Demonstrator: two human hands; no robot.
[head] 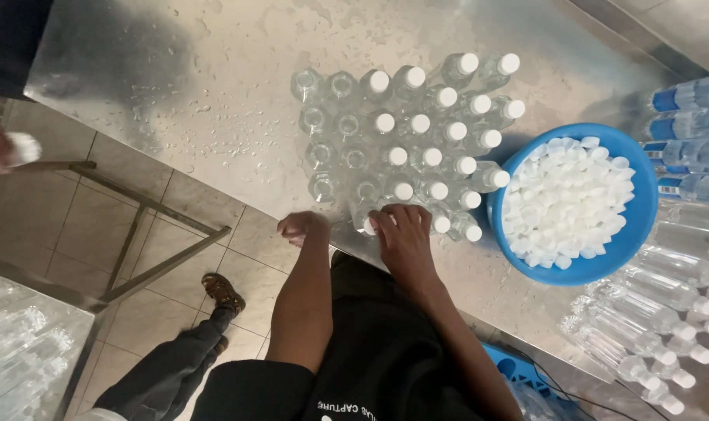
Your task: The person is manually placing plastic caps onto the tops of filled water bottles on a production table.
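Observation:
Several clear plastic bottles (pixel 405 148) stand packed together on a wet steel table (pixel 214 86); most on the right wear white caps, while those on the left are uncapped. My right hand (pixel 405 234) presses down on a white cap (pixel 368 226) on the nearest bottle at the group's front edge. My left hand (pixel 302 228) is curled into a fist at the table's near edge, just left of that bottle; I cannot see anything in it. A blue bowl (pixel 635 234) full of white caps sits right of the bottles.
More capped bottles lie on their sides at the right, some with blue labels (pixel 686 148), others plain (pixel 650 327). Another person's hand holding a white cap (pixel 4 148) shows at the left edge. Below are a tiled floor, a table frame and a sandalled foot (pixel 222 292).

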